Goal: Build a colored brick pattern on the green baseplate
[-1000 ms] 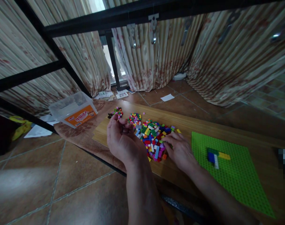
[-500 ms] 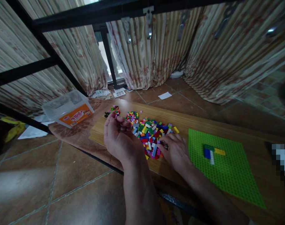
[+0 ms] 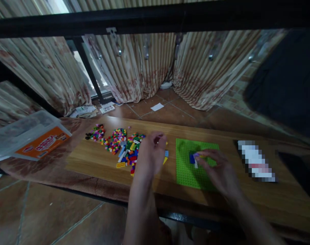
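My right hand [image 3: 217, 166] pinches a small purple brick [image 3: 196, 155] between thumb and fingertips. It is over the green baseplate [image 3: 184, 178], right at a blue brick [image 3: 192, 158] and a white brick [image 3: 196, 164] on that plate. Behind my fingers shows a bit of yellow brick. Above the right part of the loose brick pile [image 3: 131, 154] is my left hand [image 3: 155, 153], its fingers curled in and blurred. Whatever lies inside that curl, if anything, I cannot make out.
Smaller heaps of tiny coloured pieces [image 3: 116, 140] lie left of the pile on the wooden board [image 3: 93, 163]. A clear plastic box [image 3: 39, 136] with an orange label stands at the far left. A phone-like thing with a blurred screen [image 3: 257, 161] lies right of the baseplate.
My right hand has gone from the pile to the baseplate, carrying the purple brick. My left hand remains near the pile, now over its right part. The view has turned rightward.
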`<state>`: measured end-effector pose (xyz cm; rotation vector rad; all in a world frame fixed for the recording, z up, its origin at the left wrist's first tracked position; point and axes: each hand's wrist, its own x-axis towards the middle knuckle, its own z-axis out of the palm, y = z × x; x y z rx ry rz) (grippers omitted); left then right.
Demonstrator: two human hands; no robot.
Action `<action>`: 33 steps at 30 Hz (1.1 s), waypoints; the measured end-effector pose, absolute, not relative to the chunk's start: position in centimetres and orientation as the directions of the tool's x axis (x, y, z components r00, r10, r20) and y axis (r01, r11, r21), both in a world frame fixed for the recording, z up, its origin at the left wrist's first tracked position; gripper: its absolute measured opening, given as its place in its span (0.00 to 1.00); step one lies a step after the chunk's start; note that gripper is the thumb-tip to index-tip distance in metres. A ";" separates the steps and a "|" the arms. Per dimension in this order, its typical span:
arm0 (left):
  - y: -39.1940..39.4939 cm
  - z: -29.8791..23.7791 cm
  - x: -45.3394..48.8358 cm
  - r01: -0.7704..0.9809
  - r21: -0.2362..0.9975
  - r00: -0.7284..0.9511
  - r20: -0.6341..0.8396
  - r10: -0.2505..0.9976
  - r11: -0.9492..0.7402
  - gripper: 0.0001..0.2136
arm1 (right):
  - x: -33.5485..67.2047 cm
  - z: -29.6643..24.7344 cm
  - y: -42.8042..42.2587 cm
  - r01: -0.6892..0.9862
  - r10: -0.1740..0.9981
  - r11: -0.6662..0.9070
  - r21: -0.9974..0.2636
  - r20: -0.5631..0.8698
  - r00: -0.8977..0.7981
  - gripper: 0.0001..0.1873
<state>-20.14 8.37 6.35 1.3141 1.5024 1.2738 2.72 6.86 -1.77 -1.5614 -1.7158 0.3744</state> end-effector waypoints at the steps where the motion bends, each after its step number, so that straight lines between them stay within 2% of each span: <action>1: 8.4 6.2 -19.2 0.344 0.939 -0.107 0.055 0.993 -0.015 0.08 | 3.6 -2.5 6.4 0.689 0.943 0.168 -0.705 0.319 0.097 0.15; 3: 8.3 5.8 -17.6 0.533 0.846 0.016 0.002 1.000 -0.010 0.10 | 4.3 -3.8 5.7 0.650 0.946 0.130 -0.749 0.290 0.145 0.16; 5: 8.2 5.4 -16.4 0.662 0.749 0.094 -0.063 0.994 -0.015 0.11 | 3.8 -4.6 5.2 0.636 0.944 0.161 -0.755 0.306 0.125 0.15; 9: 8.6 3.8 -14.7 0.823 0.567 0.141 -0.201 0.969 -0.002 0.12 | 2.6 -5.0 5.2 0.704 0.918 0.245 -0.666 0.394 0.054 0.11; 12: 9.0 2.5 -13.7 0.871 0.491 0.148 -0.284 0.947 0.011 0.11 | 2.6 -5.3 5.3 0.774 0.905 0.240 -0.586 0.423 0.039 0.09; 16: 9.1 1.6 -12.8 0.884 0.468 0.182 -0.315 0.931 -0.014 0.10 | 3.1 -5.6 5.2 0.823 0.900 0.222 -0.523 0.435 0.033 0.09; 23: 8.9 1.4 -12.0 0.881 0.474 0.167 -0.317 0.934 0.003 0.09 | 3.4 -5.0 5.3 0.809 0.898 0.229 -0.542 0.438 0.039 0.10; 33: 9.0 0.4 -11.8 0.826 0.564 0.172 -0.260 0.950 0.005 0.06 | 3.2 -4.4 5.1 0.817 0.896 0.294 -0.496 0.440 -0.055 0.06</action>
